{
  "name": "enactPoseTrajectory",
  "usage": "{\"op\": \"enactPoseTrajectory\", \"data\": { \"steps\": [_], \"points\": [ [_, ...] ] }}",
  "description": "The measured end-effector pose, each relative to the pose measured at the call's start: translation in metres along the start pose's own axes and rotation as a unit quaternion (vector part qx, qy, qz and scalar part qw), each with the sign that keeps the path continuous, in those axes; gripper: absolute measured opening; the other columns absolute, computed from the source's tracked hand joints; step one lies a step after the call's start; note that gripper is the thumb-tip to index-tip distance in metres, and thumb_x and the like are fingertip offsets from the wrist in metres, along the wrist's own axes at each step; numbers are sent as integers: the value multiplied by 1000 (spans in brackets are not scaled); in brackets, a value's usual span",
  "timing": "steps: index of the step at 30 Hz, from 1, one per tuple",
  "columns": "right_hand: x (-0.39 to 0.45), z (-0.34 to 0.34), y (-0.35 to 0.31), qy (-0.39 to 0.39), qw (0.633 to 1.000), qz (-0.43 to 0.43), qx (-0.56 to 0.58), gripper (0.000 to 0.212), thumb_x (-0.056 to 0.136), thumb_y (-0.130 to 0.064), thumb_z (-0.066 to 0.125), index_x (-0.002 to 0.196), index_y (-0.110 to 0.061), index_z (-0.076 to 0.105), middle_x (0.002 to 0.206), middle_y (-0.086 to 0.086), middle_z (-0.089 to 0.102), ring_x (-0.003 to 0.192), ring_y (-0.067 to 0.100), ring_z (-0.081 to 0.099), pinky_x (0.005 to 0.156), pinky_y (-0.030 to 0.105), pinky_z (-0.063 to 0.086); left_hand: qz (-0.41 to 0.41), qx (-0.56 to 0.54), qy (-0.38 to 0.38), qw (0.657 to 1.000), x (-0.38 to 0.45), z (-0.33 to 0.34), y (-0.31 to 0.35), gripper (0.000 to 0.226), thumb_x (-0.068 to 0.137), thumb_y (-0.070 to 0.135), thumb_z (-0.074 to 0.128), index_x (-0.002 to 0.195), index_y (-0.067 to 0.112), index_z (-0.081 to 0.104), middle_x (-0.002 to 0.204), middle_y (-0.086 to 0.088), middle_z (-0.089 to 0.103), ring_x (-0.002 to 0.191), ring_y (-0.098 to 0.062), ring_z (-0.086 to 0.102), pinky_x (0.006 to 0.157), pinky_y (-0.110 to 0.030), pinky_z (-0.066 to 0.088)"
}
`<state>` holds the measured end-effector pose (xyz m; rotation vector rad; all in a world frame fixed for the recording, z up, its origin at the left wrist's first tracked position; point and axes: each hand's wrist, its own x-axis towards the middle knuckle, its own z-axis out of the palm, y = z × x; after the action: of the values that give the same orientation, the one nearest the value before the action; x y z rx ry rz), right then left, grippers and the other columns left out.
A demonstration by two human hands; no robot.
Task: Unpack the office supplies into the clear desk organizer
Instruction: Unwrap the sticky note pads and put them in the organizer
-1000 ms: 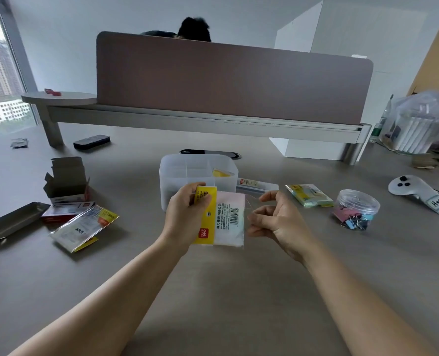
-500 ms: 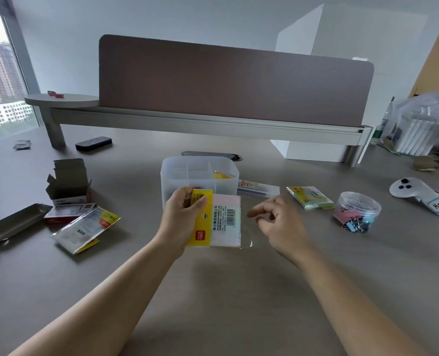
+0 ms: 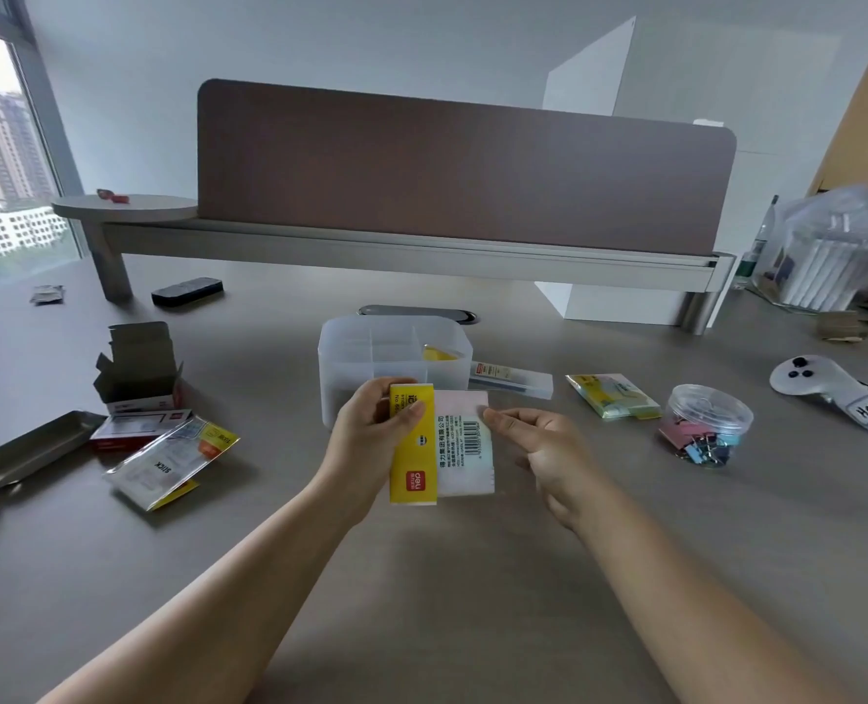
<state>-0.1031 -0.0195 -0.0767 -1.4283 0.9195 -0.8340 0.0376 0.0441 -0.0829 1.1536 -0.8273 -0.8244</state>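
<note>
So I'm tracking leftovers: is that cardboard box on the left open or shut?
Open. The cardboard box stands with its top flaps raised; whether anything remains inside cannot be told.

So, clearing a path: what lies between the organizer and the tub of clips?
In the head view, a slim clear box beside the organizer, then a wrapped notepad before the tub.

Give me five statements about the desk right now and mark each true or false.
1. The left hand holds the sticky-note pack. True.
2. The organizer is behind the pack. True.
3. The binder-clip tub sits left of the organizer. False: it sits to the right.
4. The right hand rests flat on the desk. False: its fingertips pinch the pack's right edge.
5. The open cardboard box stands inside the organizer. False: it stands on the desk, left.
</note>
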Motion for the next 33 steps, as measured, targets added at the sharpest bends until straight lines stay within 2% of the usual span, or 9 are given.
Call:
{"op": "enactPoseTrajectory", "data": {
  "steps": [4,7,9,13,17,20,23,27,33],
  "points": [
    [5,2,-6,-17,1000,-6,-16,13,83,-23,60,73,-16,63,79,-6,65,80,1,53,70,21,36,-1,-16,10,1000,0,-2,4,16,86,3,52,87,18,56,86,-5,61,81,-22,62,73,-41,53],
    [7,7,-14,-33,999,-10,-15,10,82,-18,61,73,-15,63,76,-7,64,69,-5,56,59,8,40,3,-18,17,1000,1,-6,10,15,86,3,51,87,18,55,85,-4,60,80,-21,62,71,-39,53],
    [8,11,-19,-37,999,-12,-11,11,81,-17,62,71,-14,63,74,-8,64,64,-5,57,56,8,40,6,-16,22,1000,0,-10,15,15,86,3,51,88,17,55,85,-6,61,79,-22,61,72,-40,53],
    [10,21,-25,-36,999,-7,8,15,79,-15,65,65,-17,61,74,-7,64,78,4,54,69,19,35,15,-8,38,999,-2,-20,22,14,87,5,52,87,19,55,85,-6,62,77,-22,62,72,-43,53],
    [14,33,-29,-56,997,14,44,10,77,-15,66,68,-16,63,79,-1,67,96,19,57,86,34,37,42,23,74,996,-2,-28,31,9,88,7,52,90,17,53,83,-3,62,73,-17,62,60,-32,55],
    [18,43,-37,-77,990,30,113,9,78,-8,63,69,-10,62,67,0,70,85,20,61,90,39,42,58,46,101,992,0,-36,38,9,89,10,51,98,13,51,85,-2,61,74,-16,62,55,-26,55],
    [21,54,-45,-97,980,53,168,7,79,-6,62,74,-7,58,62,2,71,78,20,63,83,38,50,64,49,115,990,1,-43,46,12,89,11,51,100,10,51,86,-4,61,75,-17,61,55,-27,55],
    [27,59,-50,-83,975,68,196,7,82,-9,59,75,-10,59,64,3,69,69,18,61,58,27,55,54,27,136,989,4,-55,53,13,89,12,51,102,8,51,87,-7,61,75,-21,60,65,-38,53],
    [37,60,-57,-47,995,0,89,10,85,-12,59,76,-8,58,71,9,62,47,11,62,49,20,55,26,1,147,989,14,-72,56,5,88,10,53,88,15,53,86,-8,61,77,-24,60,67,-42,53]
  ]
}}
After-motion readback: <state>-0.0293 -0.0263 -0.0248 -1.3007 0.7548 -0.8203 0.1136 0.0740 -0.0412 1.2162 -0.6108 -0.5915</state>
